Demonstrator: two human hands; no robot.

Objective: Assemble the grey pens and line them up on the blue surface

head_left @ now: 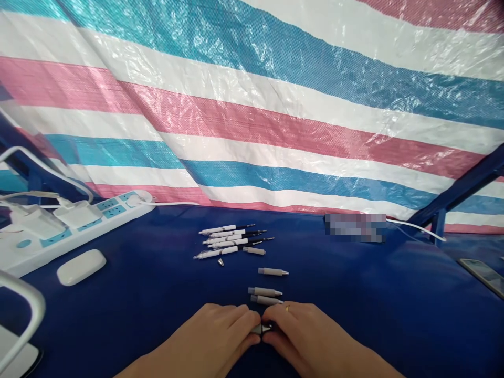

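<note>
Grey pen section (261, 329) with a metal end, pinched low in centre view between the fingertips of both hands, mostly hidden by the fingers. Left hand (208, 336) and right hand (305, 332) are together, fingers meeting around the piece; exact grip is hard to see. Gold-coloured ring (287, 308) on a right-hand finger.

Just above the hands, two grey pen barrels (265, 295) lie side by side on the blue desk (374, 315), tips pointing right. Farther up is a single grey pen barrel (273, 271), then another grey pen barrel (254, 251) touching the end of the pen group. Small metal pen tip (220, 262) lies apart, just below that group. Group is five or so white-and-black pens (232, 241), lying roughly parallel.

Left side: white power strip (79, 231) with blue panels, white chargers (76, 213) plugged in, and a white oval object (81, 266) beside it. Right edge: phone (482, 275). Blurred patch (355, 227) at the back of the desk. Striped plastic tarp (252, 105) hangs behind.
</note>
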